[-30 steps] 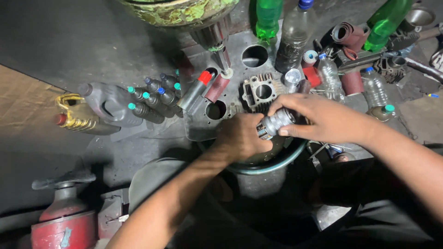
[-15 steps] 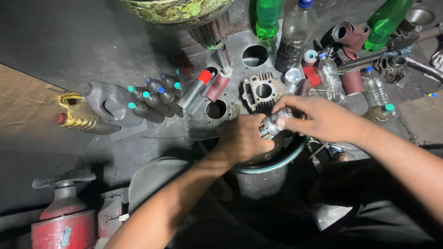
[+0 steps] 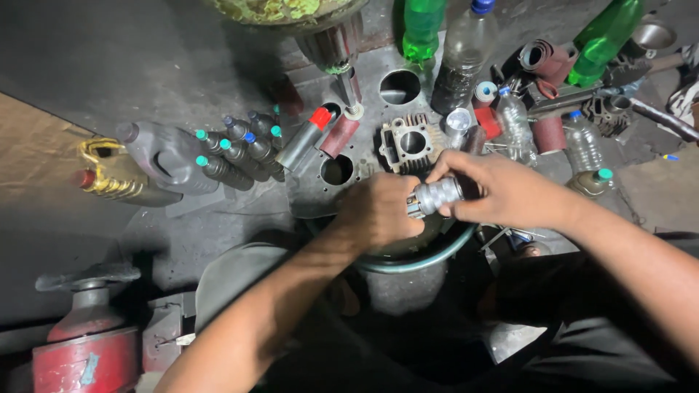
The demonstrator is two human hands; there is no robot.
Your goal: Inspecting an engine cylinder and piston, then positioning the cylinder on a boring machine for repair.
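Both hands have barely shifted from a second ago: the left hand (image 3: 382,211) curls around one end of the small ribbed metal cylinder (image 3: 435,196) at frame centre, the right hand (image 3: 502,191) pinching its other end above the round basin (image 3: 422,256).

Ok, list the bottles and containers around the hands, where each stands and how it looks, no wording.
Green bottle: top centre, tall, green plastic.
Clear bottle: beside it, blue cap, dark liquid.
Second green bottle: top right, tilted.
Grey jug: left, lying down.
Gold jug: far left, red cap.
Spray can: centre, grey, red cap.
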